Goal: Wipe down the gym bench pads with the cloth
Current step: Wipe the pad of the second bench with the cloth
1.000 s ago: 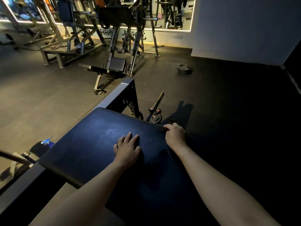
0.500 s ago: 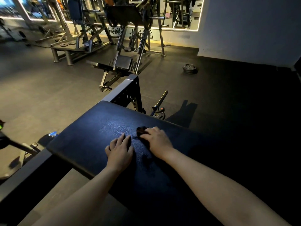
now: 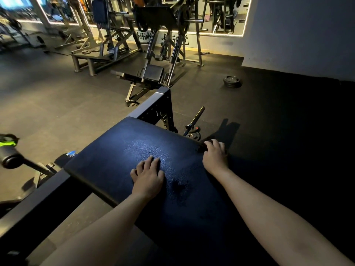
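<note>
Pad (image 3: 119,150), one; left hand (image 3: 148,177) flat on it, right hand (image 3: 215,156) around one cloth (image 3: 201,149).

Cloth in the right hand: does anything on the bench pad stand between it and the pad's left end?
Only the left hand, which rests flat on the bench pad, left of the cloth that the right hand holds at the pad's right edge. Nothing else visible lies on the pad.
</note>
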{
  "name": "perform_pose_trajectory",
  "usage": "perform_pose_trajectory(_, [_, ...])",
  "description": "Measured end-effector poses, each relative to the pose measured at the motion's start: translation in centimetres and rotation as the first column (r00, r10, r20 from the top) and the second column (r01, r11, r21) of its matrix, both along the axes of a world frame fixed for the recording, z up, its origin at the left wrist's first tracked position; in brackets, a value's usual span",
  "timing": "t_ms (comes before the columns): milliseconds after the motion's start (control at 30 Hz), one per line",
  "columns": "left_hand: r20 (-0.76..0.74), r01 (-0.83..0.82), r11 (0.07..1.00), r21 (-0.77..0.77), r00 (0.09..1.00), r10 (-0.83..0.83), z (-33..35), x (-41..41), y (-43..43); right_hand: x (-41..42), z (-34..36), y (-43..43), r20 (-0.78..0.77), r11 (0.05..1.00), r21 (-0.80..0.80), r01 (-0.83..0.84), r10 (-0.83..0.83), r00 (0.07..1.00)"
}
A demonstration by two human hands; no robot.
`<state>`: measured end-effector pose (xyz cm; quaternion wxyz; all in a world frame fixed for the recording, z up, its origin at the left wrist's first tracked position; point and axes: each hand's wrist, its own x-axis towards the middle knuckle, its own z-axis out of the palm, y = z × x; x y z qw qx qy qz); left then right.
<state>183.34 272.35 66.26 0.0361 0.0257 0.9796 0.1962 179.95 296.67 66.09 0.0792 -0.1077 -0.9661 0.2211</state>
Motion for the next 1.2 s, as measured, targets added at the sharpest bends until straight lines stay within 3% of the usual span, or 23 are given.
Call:
perform_pose_trajectory(200, [-0.011,-0.003,1.0,0.004,1.0,0.003,-0.4,0.2,-0.3,2.9,0.3,-3.1,-0.09,0.974,-0.037,-0.225,0.221,0.971])
perform_pose_trajectory(333, [-0.029,-0.002,0.999,0.036,1.0,0.004,-0.4,0.6,-0.4,6.4,0.4,-7.4,-0.133,0.865,0.0,-0.502,0.497,0.857])
perform_pose_trajectory(400, [-0.045,-0.023,0.998,0.051,0.999,0.026,-0.3,1.0,-0.7,7.7,0.2,-9.3,-0.114,0.797,0.033,-0.603,0.603,0.79])
perform_pose_trajectory(500, [-0.066,-0.058,0.998,0.036,0.996,0.06,-0.1,1.9,-1.0,8.1,0.7,-9.0,-0.087,0.765,0.046,-0.642,0.644,0.76])
perform_pose_trajectory(600, [-0.069,-0.078,0.997,0.017,0.994,0.079,0.1,2.6,-1.0,7.6,1.7,-6.5,0.127,0.714,0.13,-0.687,0.676,0.726])
perform_pose_trajectory(700, [-0.068,-0.082,0.996,0.027,0.994,0.084,0.2,2.8,-0.9,7.3,2.5,-4.1,0.253,0.734,0.06,-0.677,0.644,0.722])
perform_pose_trajectory(867, [-0.083,-0.063,0.997,0.037,0.994,0.066,0.0,3.5,-1.2,5.6,1.0,-3.1,0.005,0.862,-0.057,-0.504,0.505,0.863])
perform_pose_trajectory(1033, [-0.089,-0.044,0.998,0.039,0.995,0.047,-0.3,5.0,-2.2,4.0,0.7,-4.6,-0.072,0.978,-0.13,-0.162,0.154,0.986])
perform_pose_trajectory(1200, [-0.119,-0.021,0.999,0.042,0.993,0.026,-0.4,7.0,-4.4,6.9,0.6,-8.2,-0.065,0.975,-0.068,-0.211,0.207,0.976])
